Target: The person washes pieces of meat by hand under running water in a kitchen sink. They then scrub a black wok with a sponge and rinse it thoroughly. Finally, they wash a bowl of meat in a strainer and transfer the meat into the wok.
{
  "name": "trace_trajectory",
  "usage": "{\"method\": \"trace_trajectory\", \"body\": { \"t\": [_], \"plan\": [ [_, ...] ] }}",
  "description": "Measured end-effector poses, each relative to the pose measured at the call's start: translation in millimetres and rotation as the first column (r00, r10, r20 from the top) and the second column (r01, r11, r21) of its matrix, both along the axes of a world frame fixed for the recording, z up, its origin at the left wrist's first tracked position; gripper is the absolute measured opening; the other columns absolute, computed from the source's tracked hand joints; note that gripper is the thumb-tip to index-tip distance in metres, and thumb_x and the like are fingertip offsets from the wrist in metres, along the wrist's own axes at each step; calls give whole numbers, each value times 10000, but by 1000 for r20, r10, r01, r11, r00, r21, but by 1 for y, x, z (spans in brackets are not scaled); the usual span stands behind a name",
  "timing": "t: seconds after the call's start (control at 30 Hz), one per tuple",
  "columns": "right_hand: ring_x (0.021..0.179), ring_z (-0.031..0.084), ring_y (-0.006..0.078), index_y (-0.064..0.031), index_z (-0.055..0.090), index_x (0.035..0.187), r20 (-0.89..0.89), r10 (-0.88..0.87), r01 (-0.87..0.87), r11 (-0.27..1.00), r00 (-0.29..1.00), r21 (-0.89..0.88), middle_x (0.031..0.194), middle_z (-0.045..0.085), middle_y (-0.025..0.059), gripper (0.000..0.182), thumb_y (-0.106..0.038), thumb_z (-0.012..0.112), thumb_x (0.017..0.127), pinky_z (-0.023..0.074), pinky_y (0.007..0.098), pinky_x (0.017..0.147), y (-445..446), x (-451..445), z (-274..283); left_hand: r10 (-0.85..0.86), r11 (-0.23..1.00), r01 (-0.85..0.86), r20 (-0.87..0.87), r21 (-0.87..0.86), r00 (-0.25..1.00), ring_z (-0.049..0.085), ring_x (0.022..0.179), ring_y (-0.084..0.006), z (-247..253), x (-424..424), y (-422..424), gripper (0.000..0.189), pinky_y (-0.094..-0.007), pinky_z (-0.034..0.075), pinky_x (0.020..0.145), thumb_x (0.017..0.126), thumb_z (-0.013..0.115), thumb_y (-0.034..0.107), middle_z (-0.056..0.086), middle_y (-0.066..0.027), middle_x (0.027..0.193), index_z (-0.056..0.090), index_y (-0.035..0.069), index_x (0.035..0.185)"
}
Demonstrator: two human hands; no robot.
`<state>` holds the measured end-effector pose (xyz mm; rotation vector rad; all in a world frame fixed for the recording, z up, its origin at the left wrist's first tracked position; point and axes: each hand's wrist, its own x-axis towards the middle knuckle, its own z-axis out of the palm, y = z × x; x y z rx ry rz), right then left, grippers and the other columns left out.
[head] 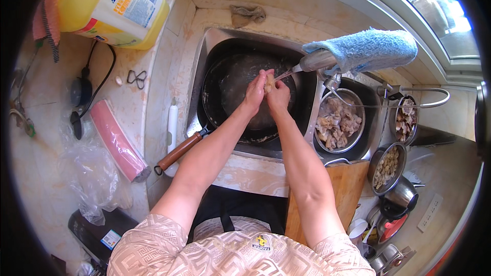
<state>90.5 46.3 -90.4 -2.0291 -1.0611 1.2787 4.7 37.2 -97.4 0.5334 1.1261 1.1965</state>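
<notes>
Over a black wok [234, 84] in the left basin of a steel sink, my left hand [256, 90] and my right hand [279, 94] meet around a small pale piece of meat [269, 83]. Both hands have their fingers on it, beneath water running from the faucet [317, 61]. A blue cloth [372, 50] is wrapped over the faucet. Cloudy water lies in the wok, whose brown handle [180, 154] points towards my left forearm. In the right basin a metal bowl [361, 122] holds several pieces of meat [339, 124].
A wooden cutting board [351, 184] leans at the counter by my right arm. Bowls of food [406, 119] [386, 168] and a kettle [399, 197] stand at right. On the left are a yellow jug [88, 4], a pink roll [119, 142] and a plastic bag [96, 176].
</notes>
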Motion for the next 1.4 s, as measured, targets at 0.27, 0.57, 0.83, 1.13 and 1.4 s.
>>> {"method": "trace_trajectory", "body": {
  "t": [0.27,0.57,0.83,1.13,1.4],
  "plan": [
    [749,678,250,3,706,839,130,2,-60,893,992,445,814,696,162,308,-293,655,908,499,355,689,-5,8,11,356,932,-223,607,-286,710,628,1017,-295,6,-3,9,522,-413,483,964,1029,323,461,666,-160,1038,584,11,1077],
    [657,573,103,20,679,884,-307,137,-31,945,942,324,764,674,57,341,-314,638,940,478,308,622,1,19,4,356,934,-225,663,-278,659,647,956,-320,18,-8,17,446,-450,510,919,1001,365,379,675,-152,942,611,8,972],
    [1020,623,254,-27,645,1129,-660,-67,96,995,748,8,1082,670,134,753,-698,365,933,468,364,840,11,5,34,-13,989,51,-258,140,966,657,963,-212,17,-5,19,353,-341,501,850,1007,455,265,697,-114,1056,656,22,1165],
    [933,587,138,-142,622,1048,-904,-321,344,914,284,-216,983,634,17,273,-387,559,945,482,321,783,5,24,36,-53,813,463,-747,353,663,594,1139,-260,67,22,18,370,-333,426,1005,1015,381,192,634,-152,1237,629,2,1213],
    [984,621,286,20,545,1221,119,28,-48,984,992,169,1083,623,206,604,-432,688,847,508,395,835,-69,167,97,56,978,60,524,-201,850,653,910,-192,53,10,25,258,-330,542,809,981,576,302,678,-91,1015,626,56,1036]
  ]
}}
